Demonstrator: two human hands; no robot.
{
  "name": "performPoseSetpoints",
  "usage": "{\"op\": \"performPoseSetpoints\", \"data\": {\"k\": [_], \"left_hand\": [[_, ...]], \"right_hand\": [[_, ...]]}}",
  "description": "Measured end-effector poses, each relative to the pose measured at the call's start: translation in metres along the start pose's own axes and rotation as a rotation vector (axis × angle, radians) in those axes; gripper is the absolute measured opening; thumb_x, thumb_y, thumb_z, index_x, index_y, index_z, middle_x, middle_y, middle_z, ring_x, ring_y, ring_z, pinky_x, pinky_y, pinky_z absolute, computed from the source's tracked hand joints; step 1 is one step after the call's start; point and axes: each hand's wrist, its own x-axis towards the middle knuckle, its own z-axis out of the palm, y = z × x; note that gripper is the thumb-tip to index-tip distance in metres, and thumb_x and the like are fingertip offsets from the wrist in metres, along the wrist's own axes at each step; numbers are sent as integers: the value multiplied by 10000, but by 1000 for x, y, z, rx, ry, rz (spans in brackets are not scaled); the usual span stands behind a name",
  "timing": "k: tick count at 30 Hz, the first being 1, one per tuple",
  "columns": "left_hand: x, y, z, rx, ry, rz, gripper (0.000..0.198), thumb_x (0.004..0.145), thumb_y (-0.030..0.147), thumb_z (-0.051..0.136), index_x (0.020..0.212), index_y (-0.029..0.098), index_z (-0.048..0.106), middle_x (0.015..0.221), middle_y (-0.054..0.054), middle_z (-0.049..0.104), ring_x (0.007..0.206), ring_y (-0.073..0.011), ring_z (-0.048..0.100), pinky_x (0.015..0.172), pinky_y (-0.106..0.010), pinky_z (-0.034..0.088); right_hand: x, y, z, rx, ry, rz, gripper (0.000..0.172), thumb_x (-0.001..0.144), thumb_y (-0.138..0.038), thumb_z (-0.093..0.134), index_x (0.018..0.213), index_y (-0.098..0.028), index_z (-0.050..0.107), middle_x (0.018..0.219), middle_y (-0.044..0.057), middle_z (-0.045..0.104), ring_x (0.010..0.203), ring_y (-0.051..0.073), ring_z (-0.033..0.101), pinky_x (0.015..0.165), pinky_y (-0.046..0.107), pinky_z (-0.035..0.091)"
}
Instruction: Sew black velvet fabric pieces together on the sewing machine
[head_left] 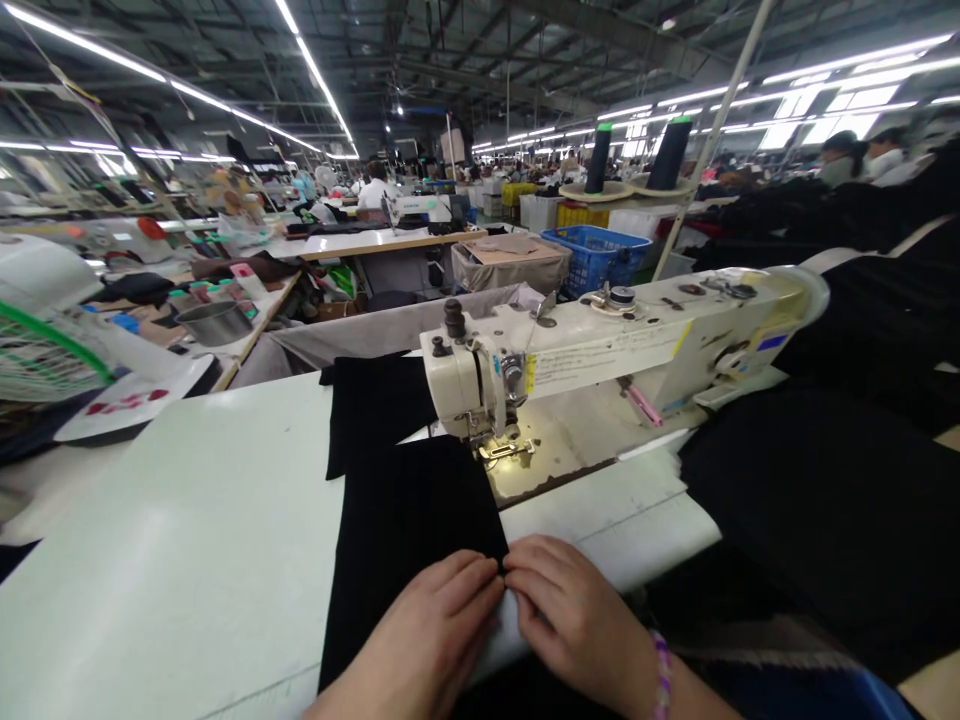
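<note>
A black fabric piece (pixel 412 510) lies flat on the white table, its right edge running up to the needle area of a sewing machine (pixel 469 385). Both my hands meet at that edge in front of the machine. My left hand (pixel 442 610) is closed, pinching the edge with its fingertips. My right hand (pixel 570 605), with a beaded bracelet at the wrist, pinches the same edge from the right, fingertips nearly touching the left ones. Beyond it, another black fabric piece (pixel 375 405) lies beside the machine head. A lit metal plate (pixel 506 450) shows under the needle.
A large heap of black fabric (pixel 832 480) fills the right side. Two thread cones (pixel 667 155) stand behind the machine, near a blue basket (pixel 600 255). At the left are a white fan (pixel 45 330) and a metal bowl (pixel 215 322). People work farther back.
</note>
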Motion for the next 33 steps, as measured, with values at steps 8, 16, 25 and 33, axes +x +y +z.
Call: {"op": "performPoseSetpoints", "data": {"k": [8,16,25,33], "left_hand": [[17,-47,-6,55,-57,47,341,958,98,472,1245,185,635,1173,-106,709,1097,-236,660,944,-385,606],[32,-84,-10,101,-37,51,313,994,134,434,1216,143,654,1145,-130,700,1117,-239,645,955,-394,594],[48,-114,-19,115,-30,-21,325,1000,194,425,1192,152,683,1169,-143,688,1114,-254,639,981,-422,564],[48,-123,-4,162,80,-338,386,1029,231,338,1251,142,640,1334,-152,635,1244,-253,590,1091,-462,477]], "right_hand": [[35,25,2,-102,-81,11,211,854,-39,556,941,-171,696,990,77,674,983,236,586,896,388,518],[71,44,6,-289,-144,53,156,858,-84,637,877,-199,740,864,41,622,911,223,550,814,363,460],[87,52,7,-262,-53,82,138,882,-121,639,954,-195,730,944,65,687,921,236,603,840,391,488],[-4,57,-95,-372,442,388,255,971,-351,496,1061,-205,684,1027,103,712,859,238,684,789,375,548]]}}
